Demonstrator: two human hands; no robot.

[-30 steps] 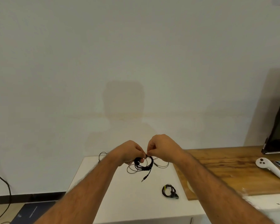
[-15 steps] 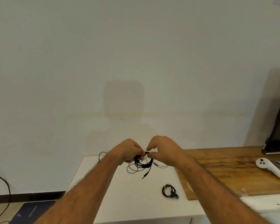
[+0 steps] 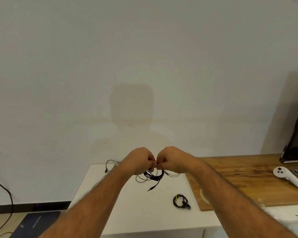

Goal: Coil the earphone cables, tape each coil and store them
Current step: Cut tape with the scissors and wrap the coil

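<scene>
Single head-worn wide-angle view, facing forward and slightly down: mostly bare wall (image 3: 144,57), the white worktop (image 3: 136,212) low and close in frame, both forearms reaching in from below.

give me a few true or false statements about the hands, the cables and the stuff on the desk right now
1. Both hands, left hand and right hand, pinch the black earphone coil above the white table. True.
2. The coil's plug dangles free below it. True.
3. The finished coil lies on the wooden board. False: it lies on the white table, beside the board.
4. The finished coil carries a yellow band. True.
5. The white controller rests on the white table. False: it rests on the wooden board.
</scene>
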